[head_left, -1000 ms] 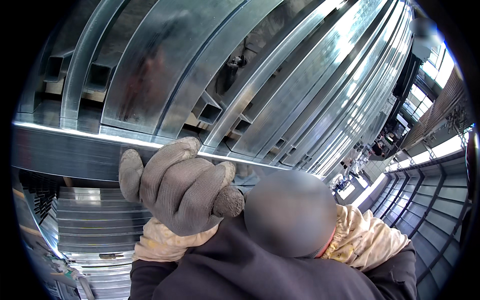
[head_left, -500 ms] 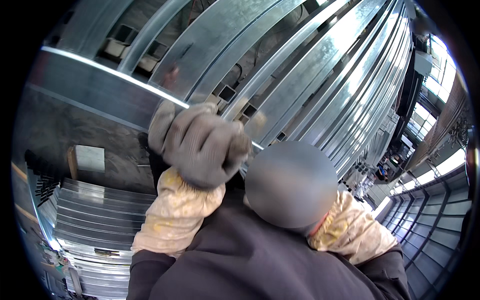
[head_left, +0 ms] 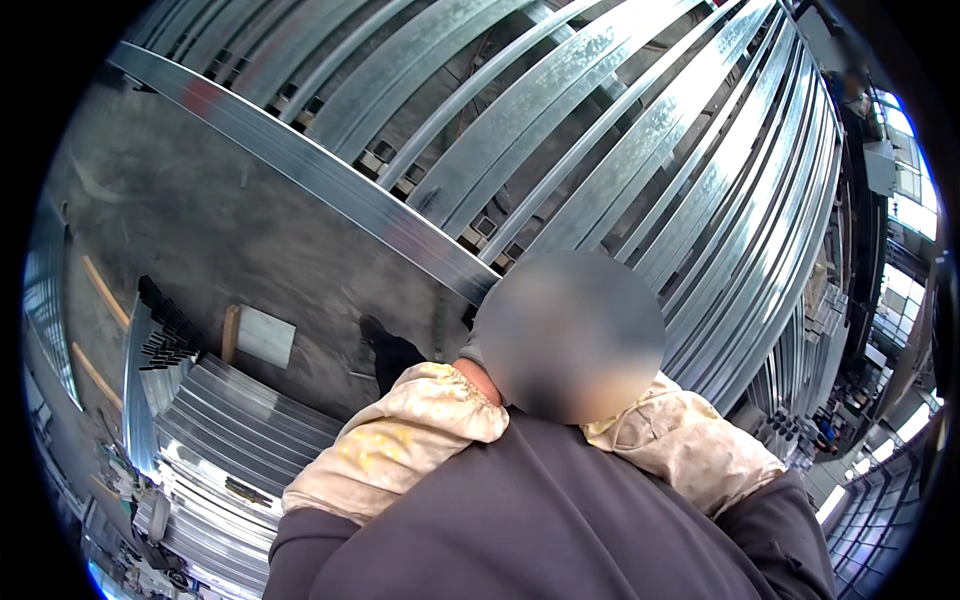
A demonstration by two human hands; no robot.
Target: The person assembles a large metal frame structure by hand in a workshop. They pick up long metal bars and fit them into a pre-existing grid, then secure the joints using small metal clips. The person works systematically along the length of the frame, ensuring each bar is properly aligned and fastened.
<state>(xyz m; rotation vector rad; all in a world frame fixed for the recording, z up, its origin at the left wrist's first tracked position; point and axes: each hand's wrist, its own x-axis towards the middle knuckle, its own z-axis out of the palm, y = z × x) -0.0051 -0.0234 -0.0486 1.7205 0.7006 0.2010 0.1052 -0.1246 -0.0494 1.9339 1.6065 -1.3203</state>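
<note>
Both my hands are drawn in together in front of my chest, behind a round blurred patch that covers their fingers. Of my left arm, a bare strip of wrist (head_left: 481, 383) and a pale, yellow-stained sleeve cover (head_left: 385, 435) show. A matching sleeve cover (head_left: 690, 440) is on my right forearm, whose hand is hidden. What either hand holds cannot be made out. Just beyond the patch runs a galvanized steel frame rail (head_left: 330, 185), with long metal crosspieces (head_left: 560, 110) meeting it side by side.
A dark shoe and leg (head_left: 385, 345) stand on the concrete floor (head_left: 250, 215). To the left lie stacked metal profiles (head_left: 250, 410), a pale board (head_left: 266, 337) and wooden strips (head_left: 105, 290). Bright windows (head_left: 905, 220) line the far right.
My gloved left hand, earlier over the rail with curled fingers, has moved right and in behind the blurred patch. The view has shifted, showing more floor and the whole near rail.
</note>
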